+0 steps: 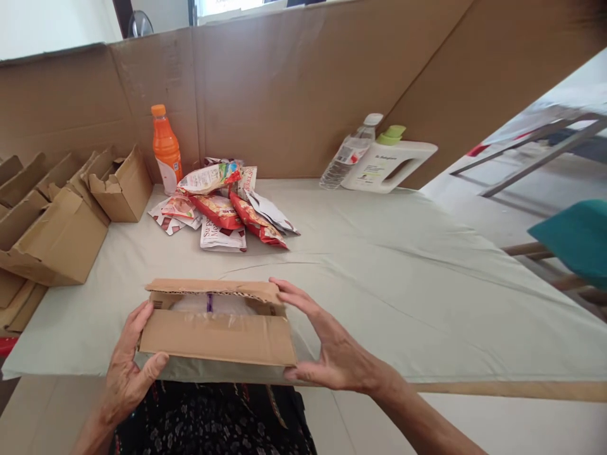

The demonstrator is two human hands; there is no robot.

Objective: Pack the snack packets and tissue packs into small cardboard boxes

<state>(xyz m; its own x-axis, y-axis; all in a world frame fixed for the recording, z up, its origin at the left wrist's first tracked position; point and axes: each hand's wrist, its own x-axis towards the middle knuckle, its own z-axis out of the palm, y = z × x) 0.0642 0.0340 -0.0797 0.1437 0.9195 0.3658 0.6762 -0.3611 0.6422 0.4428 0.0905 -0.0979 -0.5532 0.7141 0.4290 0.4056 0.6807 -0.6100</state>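
Cardboard box (218, 338) sits between a person's two hands at the near edge of the counter (403, 284), left of centre, flaps parted over clear plastic and a purple strip (209, 303). From where I stand, the left hand (128, 366) curls round its left end, thumb at the near lower edge; the right hand (334, 351) is spread wide, fingertips at the far right corner, thumb at the near one. Even, light pressure from both ends would seem wise, keeping the flaps unbent and the box level.

Beyond, snack packets (219, 212) lie heaped beside an orange bottle (167, 155), with open cartons (71, 234) crowding the left. Far right, a clear bottle (348, 157) leans beside a white jug (384, 169). A cardboard wall (284, 95) limits reach at the back; nothing blocks the hands up close.
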